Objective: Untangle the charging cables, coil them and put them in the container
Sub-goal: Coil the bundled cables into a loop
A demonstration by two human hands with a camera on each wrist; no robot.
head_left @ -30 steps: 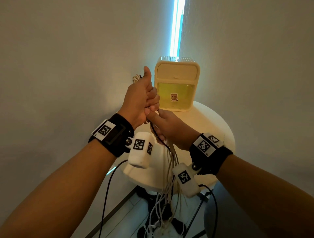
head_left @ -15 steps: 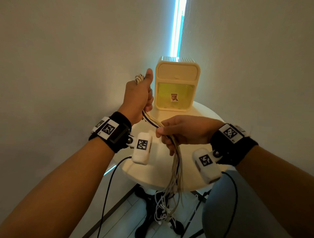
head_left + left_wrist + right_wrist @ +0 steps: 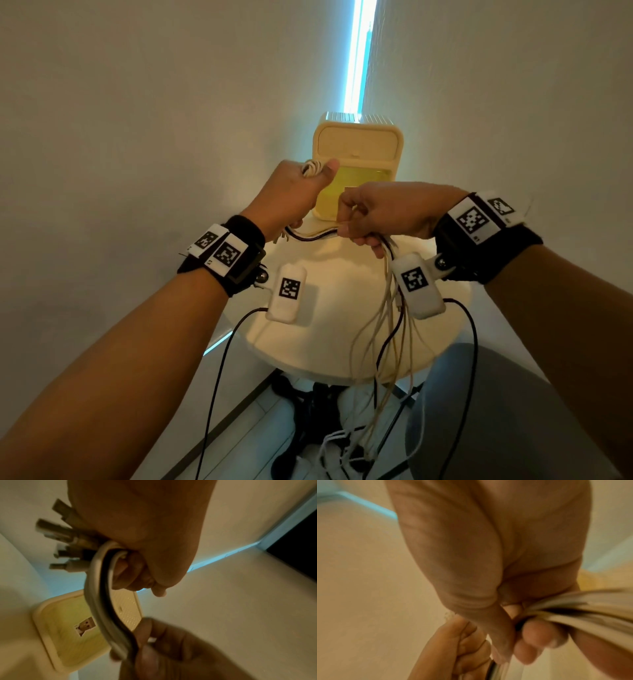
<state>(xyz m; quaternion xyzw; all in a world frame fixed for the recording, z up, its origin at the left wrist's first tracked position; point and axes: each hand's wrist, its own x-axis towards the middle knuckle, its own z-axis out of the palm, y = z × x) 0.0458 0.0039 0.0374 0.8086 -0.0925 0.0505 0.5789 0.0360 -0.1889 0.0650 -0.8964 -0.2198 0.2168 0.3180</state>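
Head view shows the bundle of charging cables [image 3: 313,235] stretched between both hands above the round table [image 3: 329,329], just in front of the yellow container [image 3: 358,150]. The left hand [image 3: 291,198] is fisted around one end, thumb pressing a looped bunch on top; its plugs [image 3: 65,547] stick out below the fist. The right hand [image 3: 383,212] pinches the bundle, fingers curled. Between the hands the cables run roughly level, left to right, then hang down past the table edge toward the floor.
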